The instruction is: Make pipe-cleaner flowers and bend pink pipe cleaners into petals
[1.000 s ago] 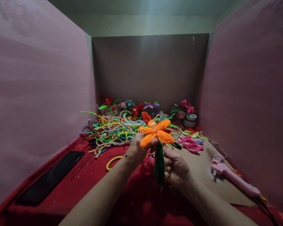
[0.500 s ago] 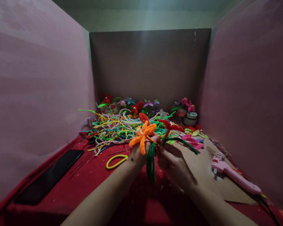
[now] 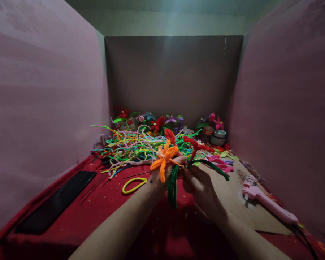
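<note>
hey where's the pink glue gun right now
In the head view, the pink glue gun lies on the brown cardboard sheet at the right, beyond the right hand.

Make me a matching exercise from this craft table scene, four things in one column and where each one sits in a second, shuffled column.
Things:
1. orange flower
2. glue gun
3. black phone
4. yellow loop

Places:
A. flat on the red cloth at the far left
B. on the red cloth just left of the left hand
C. held up in the left hand, next to the right hand
D. on the brown board at the right

Pairs: 1-C, 2-D, 3-A, 4-B
</note>
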Demonstrator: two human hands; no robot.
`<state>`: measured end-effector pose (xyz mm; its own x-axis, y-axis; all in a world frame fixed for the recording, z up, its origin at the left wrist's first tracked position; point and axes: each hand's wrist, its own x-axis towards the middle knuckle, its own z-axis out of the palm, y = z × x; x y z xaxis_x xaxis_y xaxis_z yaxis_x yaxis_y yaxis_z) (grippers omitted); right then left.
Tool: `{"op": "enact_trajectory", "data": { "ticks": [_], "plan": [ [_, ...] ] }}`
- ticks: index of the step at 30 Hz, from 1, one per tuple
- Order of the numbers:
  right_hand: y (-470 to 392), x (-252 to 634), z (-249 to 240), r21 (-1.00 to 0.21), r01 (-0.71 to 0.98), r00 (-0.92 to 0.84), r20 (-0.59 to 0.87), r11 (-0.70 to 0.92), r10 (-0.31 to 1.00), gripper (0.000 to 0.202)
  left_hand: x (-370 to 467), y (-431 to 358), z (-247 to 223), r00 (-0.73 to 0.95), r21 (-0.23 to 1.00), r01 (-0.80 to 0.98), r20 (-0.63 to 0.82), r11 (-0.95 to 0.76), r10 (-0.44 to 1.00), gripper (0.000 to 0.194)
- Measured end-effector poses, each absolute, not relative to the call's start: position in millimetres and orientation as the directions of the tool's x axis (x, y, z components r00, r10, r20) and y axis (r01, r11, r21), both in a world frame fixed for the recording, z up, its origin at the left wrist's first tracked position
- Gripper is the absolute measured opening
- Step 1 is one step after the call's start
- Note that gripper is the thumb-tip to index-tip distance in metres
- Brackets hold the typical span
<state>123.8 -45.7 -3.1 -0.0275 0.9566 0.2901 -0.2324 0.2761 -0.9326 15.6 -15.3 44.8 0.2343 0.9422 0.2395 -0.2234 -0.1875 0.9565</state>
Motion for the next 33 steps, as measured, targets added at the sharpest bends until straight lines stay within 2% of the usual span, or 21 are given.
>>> {"op": "enact_trajectory", "data": {
  "ticks": [5, 11, 18, 22, 24, 27, 33],
  "plan": [
    [-39.6, 121.7, -0.4, -0.858, -0.506, -0.202, 0.211, 0.083, 0.956, 0.018, 9.0, -8.0, 41.3, 0.233, 0.946, -0.218, 0.290, -0.240, 0.928, 0.014],
    [-37.4, 125.5, 6.5, -0.800, -0.599, -0.170, 0.181, 0.044, 0.969, 0.018, 6.8, -1.6, 35.8, 0.200, 0.939, -0.246, 0.291, -0.239, 0.936, 0.015],
    [-35.5, 130.2, 7.3, -0.773, -0.634, -0.179, 0.181, 0.027, 0.967, 0.014, 10.3, 2.7, 29.3, 0.113, 0.906, -0.395, 0.213, -0.153, 0.971, 0.025],
    [-34.4, 131.7, 9.1, -0.764, -0.645, -0.150, 0.162, 0.028, 0.975, 0.015, 11.0, -0.7, 26.3, 0.215, 0.891, -0.448, 0.192, -0.078, 0.958, 0.033],
    [-34.3, 131.9, 8.4, -0.761, -0.648, -0.134, 0.151, 0.029, 0.979, 0.015, 12.9, -5.5, 28.0, 0.277, 0.920, -0.380, 0.207, -0.091, 0.938, 0.028],
    [-34.0, 130.2, 3.7, -0.767, -0.638, -0.112, 0.175, 0.064, 0.978, 0.014, 17.4, -15.0, 34.7, 0.311, 0.944, -0.257, 0.284, -0.207, 0.907, 0.020],
    [-34.4, 123.8, -1.3, -0.846, -0.436, -0.054, 0.365, 0.307, 0.930, 0.018, 22.5, -25.2, 38.1, 0.316, 0.952, -0.096, 0.305, -0.289, 0.898, 0.021]
  ]
}}
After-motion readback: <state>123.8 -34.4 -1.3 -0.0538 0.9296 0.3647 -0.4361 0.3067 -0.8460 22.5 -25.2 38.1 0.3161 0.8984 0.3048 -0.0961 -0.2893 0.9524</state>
